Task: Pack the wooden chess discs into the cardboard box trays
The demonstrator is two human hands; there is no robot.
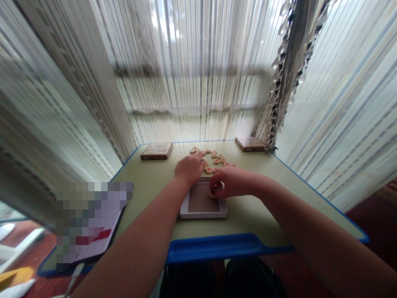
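Note:
A shallow white box tray with a brown inside lies on the table in front of me. My right hand is over its right side, thumb and fingers pinched on a round wooden game piece, like a Chinese chess piece, low against the tray's floor. Beyond the tray, several more round wooden pieces with red or dark marks lie in a loose ring. My left hand reaches over the ring's left side, fingers apart and touching or just above pieces there; its fingertips are partly hidden.
Two flat decorated boxes stand near the far edge, one box at left and another box at right. A tablet-like device, partly pixelated, lies at the left. The pale table has a blue rim. Striped string curtains hang behind.

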